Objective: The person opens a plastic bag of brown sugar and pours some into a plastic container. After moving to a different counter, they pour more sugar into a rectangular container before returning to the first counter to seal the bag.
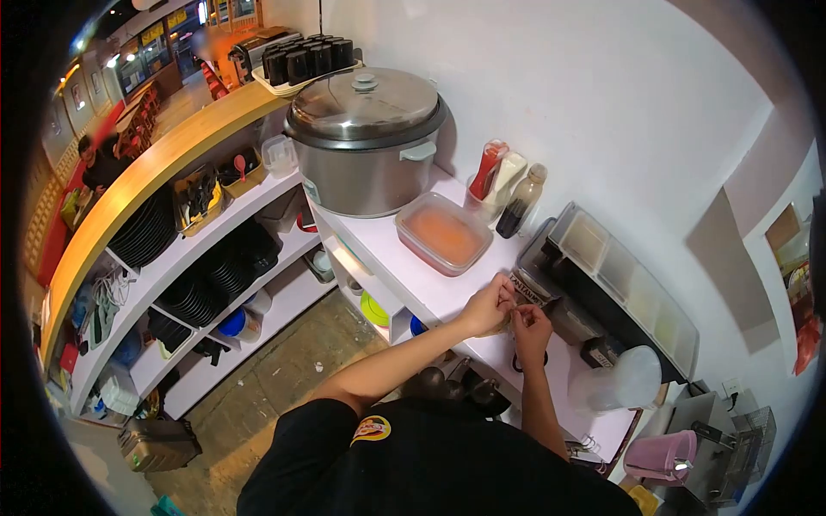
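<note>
My left hand is closed, its fingertips pinched together above the front of the white counter. Right beside it, my right hand is also closed in a pinch, fingertips almost touching the left ones. Whatever lies between the fingers is too small and hidden to make out. Just beyond the hands stands a dark container with white lettering. A lidded plastic tub with orange contents sits on the counter to the left. Part of a black loop shows under my right hand.
A large rice cooker stands at the back left. Beside the wall are a red squeeze bottle and a dark sauce bottle. A clear-lidded condiment box and a translucent container line the right. Shelves hold stacked black plates.
</note>
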Demonstrator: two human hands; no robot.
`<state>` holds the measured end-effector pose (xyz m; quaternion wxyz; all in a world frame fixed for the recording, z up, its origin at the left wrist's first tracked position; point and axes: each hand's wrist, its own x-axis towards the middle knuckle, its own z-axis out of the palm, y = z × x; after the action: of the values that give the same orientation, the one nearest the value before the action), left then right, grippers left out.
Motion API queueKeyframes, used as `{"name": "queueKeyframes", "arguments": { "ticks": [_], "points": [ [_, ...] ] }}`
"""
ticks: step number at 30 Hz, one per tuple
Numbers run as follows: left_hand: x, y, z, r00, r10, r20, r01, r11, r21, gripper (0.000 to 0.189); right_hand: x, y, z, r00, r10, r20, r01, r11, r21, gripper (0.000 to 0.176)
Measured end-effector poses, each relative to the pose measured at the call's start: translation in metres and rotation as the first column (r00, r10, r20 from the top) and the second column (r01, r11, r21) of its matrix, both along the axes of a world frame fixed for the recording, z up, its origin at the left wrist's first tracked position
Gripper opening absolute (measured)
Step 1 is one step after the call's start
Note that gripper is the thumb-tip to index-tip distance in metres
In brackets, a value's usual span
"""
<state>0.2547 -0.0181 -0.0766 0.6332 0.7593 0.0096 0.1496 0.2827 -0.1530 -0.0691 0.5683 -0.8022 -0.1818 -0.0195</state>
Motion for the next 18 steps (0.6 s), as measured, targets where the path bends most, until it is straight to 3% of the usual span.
{"name": "queueKeyframes", "arguments": {
  "ticks": [3, 12, 15, 18],
  "points": [
    [-0.008, 0.009, 0.016, 0.999, 0.012, -0.042, -0.009, 0.998, 0.064, 0.027, 0.000, 0.009, -0.004, 0.999, 0.028, 0.030, -0.030, 0.998, 0.060, 0.008],
    [-0.026, 0.027, 0.003, 0.996, 0.085, -0.005, -0.085, 0.988, -0.132, 0.032, -0.009, 0.041, -0.017, 0.991, 0.108, 0.081, -0.117, 0.986, 0.119, 0.015],
    [-0.030, 0.028, 0.009, 0.996, 0.078, -0.032, -0.081, 0.993, -0.083, 0.033, -0.010, 0.040, -0.014, 0.977, 0.140, 0.161, -0.149, 0.988, 0.046, 0.016],
    [-0.029, 0.029, 0.009, 0.998, 0.069, 0.005, -0.068, 0.996, -0.056, 0.035, 0.000, 0.037, -0.018, 0.971, 0.211, 0.112, -0.219, 0.973, 0.066, 0.016]
  ]
}}
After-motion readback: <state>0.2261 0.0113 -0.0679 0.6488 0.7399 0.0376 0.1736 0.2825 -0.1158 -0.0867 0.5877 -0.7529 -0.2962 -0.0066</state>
